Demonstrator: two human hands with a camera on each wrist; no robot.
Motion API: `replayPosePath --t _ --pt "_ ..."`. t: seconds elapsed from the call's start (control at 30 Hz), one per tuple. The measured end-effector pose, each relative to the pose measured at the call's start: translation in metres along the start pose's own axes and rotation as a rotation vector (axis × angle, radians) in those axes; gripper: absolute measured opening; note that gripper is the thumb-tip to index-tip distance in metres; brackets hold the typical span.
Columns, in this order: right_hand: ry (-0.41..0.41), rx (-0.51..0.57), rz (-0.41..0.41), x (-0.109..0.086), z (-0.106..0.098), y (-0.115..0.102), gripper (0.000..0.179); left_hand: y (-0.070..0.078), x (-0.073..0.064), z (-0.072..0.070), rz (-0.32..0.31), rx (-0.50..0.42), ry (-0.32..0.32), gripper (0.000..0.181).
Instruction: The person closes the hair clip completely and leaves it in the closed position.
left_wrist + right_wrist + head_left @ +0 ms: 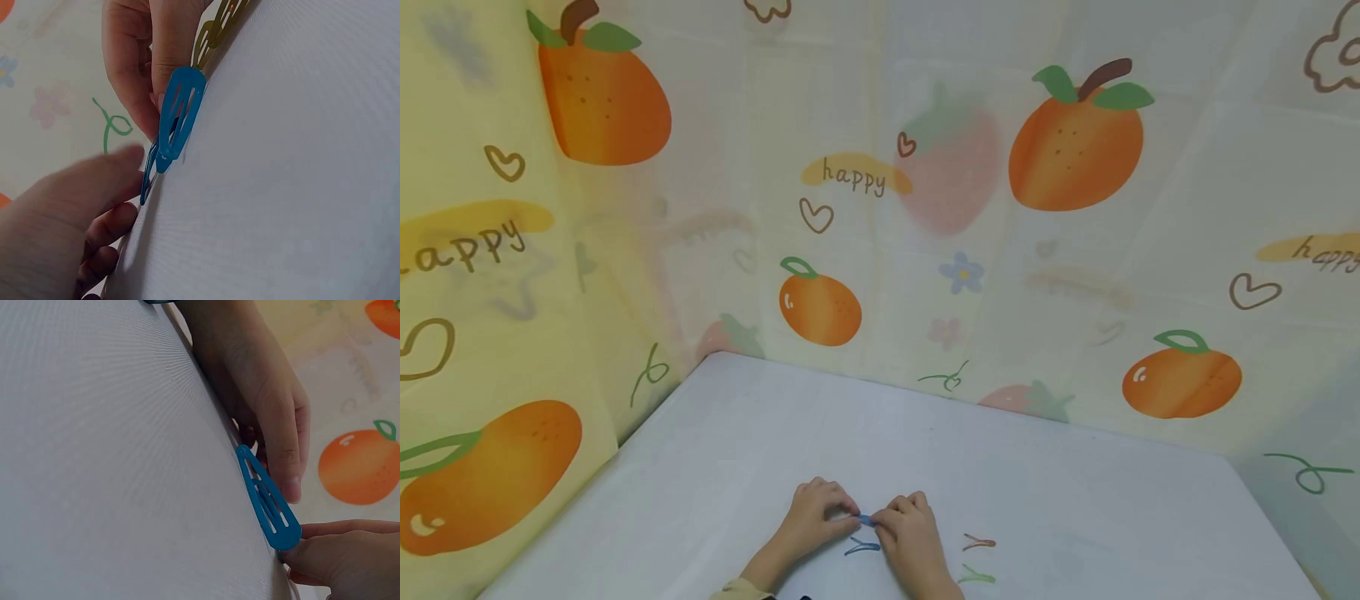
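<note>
A blue snap hair clip (pixel 866 520) is between my two hands, just over the white table. My right hand (pixel 913 537) pinches its right end between thumb and fingers. At its other end, my left hand (pixel 812 518) has thumb and fingertips close around the tip. The left wrist view shows this clip (pixel 149 178) edge-on, its two arms spread apart, and the left thumb blurred. A second blue hair clip (pixel 862 547) lies on the table nearer me, its arms spread; it looks large in both wrist views and partly hides the held clip.
To the right of my right hand, a brown hair clip (pixel 980 542) and a green hair clip (pixel 977 575) lie on the white table (pixel 1075 500), arms spread. A curtain (pixel 880 108) printed with oranges, hearts and "happy" hangs along the table's back and left edges.
</note>
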State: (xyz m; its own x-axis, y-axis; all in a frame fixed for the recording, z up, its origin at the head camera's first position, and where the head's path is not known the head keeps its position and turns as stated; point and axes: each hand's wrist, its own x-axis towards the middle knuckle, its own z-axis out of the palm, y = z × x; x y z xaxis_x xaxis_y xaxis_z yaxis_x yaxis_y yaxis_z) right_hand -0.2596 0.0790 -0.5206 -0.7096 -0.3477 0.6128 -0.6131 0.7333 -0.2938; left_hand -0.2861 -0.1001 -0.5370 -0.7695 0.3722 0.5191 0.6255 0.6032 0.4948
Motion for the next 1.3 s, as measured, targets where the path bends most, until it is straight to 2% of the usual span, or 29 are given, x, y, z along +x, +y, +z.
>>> replayPosePath --t 0.2,0.4,0.47,0.6,0.73,1.0,1.2,1.3 --pt "-0.006 -0.008 0.007 0.000 0.001 -0.002 0.006 0.001 0.000 0.001 0.028 0.029 0.027 0.007" --pt "0.024 -0.045 -0.082 0.004 -0.005 0.001 0.011 -0.002 0.000 0.003 0.036 0.074 0.031 0.007" --pt "0.041 -0.063 -0.088 0.006 -0.010 0.004 0.013 -0.003 0.000 0.003 0.030 0.079 0.037 0.007" --pt "0.069 -0.060 -0.044 0.004 -0.020 0.014 0.013 -0.002 0.000 0.002 0.012 0.059 0.027 0.007" --pt "0.060 -0.056 -0.003 -0.002 -0.034 0.025 0.012 0.000 0.000 0.003 -0.004 0.043 0.018 0.006" --pt "0.122 -0.078 -0.051 -0.014 -0.054 0.043 0.016 0.000 0.001 0.002 -0.034 0.031 0.018 0.005" --pt "0.070 -0.058 0.055 -0.020 -0.055 0.049 0.017 0.003 0.002 0.001 -0.044 0.018 0.002 0.008" --pt "0.048 -0.056 0.068 -0.022 -0.054 0.050 0.017 0.004 0.002 0.000 -0.073 0.014 -0.013 0.011"
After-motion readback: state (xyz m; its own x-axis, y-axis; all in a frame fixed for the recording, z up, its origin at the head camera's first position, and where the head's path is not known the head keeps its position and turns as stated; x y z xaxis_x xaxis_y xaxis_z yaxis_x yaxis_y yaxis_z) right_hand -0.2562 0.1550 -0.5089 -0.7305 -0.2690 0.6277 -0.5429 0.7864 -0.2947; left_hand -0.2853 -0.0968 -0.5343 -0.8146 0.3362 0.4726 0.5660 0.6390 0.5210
